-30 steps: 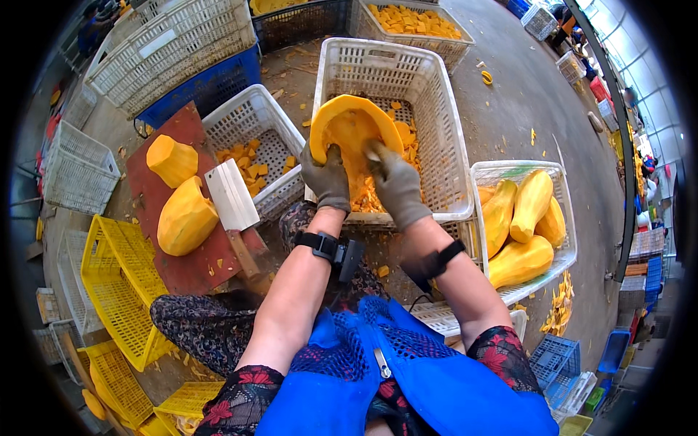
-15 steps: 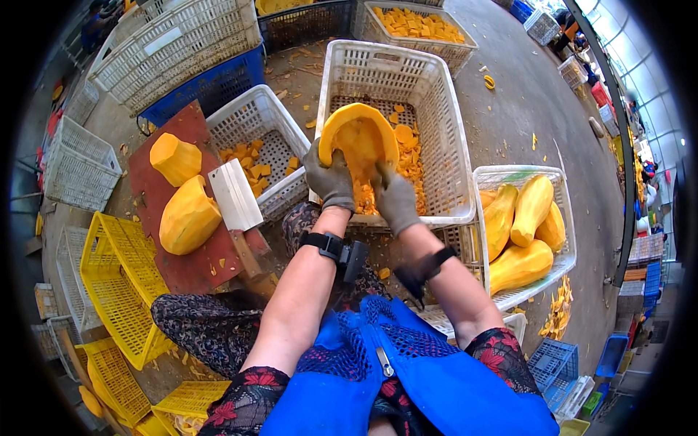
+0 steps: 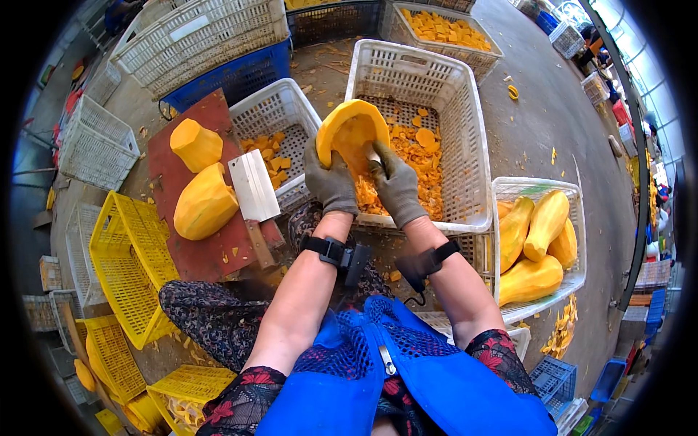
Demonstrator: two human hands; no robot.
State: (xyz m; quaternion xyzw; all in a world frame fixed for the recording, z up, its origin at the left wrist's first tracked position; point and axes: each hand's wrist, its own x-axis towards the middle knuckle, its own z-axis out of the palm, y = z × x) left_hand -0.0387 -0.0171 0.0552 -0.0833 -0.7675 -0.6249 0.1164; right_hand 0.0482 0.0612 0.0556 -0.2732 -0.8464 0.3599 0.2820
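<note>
A hollowed piece of peeled orange pumpkin [image 3: 352,133] is tilted up over the near left side of a large white crate [image 3: 465,149]. My gloved left hand [image 3: 329,182] is closed round its lower left wall. My gloved right hand [image 3: 396,187] reaches into the hollow from the right, fingers curled together. A small pale tip [image 3: 374,154] shows at those fingers; the rest of that item is hidden. Orange pulp and scraps [image 3: 414,163] lie in the crate below.
Left of me, a red board [image 3: 211,258] carries two peeled pumpkin pieces [image 3: 206,203] and a cleaver [image 3: 254,185]. A smaller white crate [image 3: 280,102] holds pumpkin chunks. On the right, another crate [image 3: 542,309] holds several whole peeled pumpkins [image 3: 547,225]. Yellow baskets [image 3: 120,254] stand at left.
The surroundings have shifted rightward in view, while the pumpkin piece sits further left relative to the large crate. My right hand, still at the hollow, now shows a pale tip at its fingers.
</note>
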